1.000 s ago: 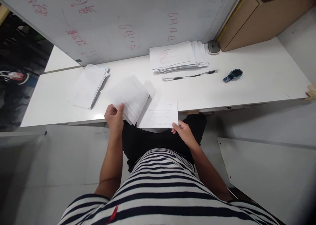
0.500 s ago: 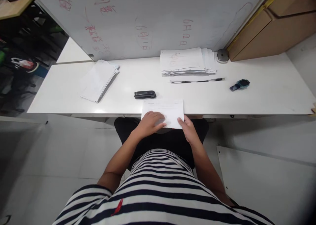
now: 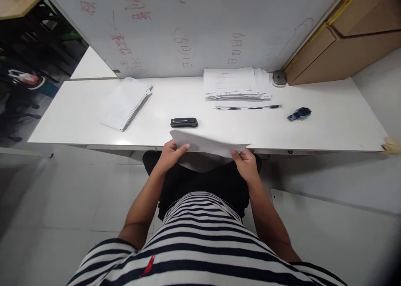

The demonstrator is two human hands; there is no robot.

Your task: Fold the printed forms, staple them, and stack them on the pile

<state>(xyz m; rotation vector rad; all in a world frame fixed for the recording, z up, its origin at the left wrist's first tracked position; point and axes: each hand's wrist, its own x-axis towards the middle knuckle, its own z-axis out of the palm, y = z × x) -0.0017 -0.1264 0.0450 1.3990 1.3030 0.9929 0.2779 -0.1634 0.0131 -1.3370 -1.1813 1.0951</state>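
Observation:
Both hands grip a white sheet of paper at the desk's front edge, over my lap. My left hand pinches its left end, thumb on top. At the right end, my right hand is closed on it in the same way. The paper is tilted up and bowed, so its face shows only as a narrow, shaded strip; whether it is one sheet or more I cannot tell. Just beyond its left part lies a black stapler on the white desk.
A paper stack lies at the left and another stack at the back. In front of the latter is a pen in a clear sleeve. A dark watch, a small grey device, cardboard boxes and a whiteboard surround the desk.
My left hand has gone from lying across the paper to gripping its left end. The paper has turned from nearly flat to tilted and bowed, stretched between hands now farther apart.

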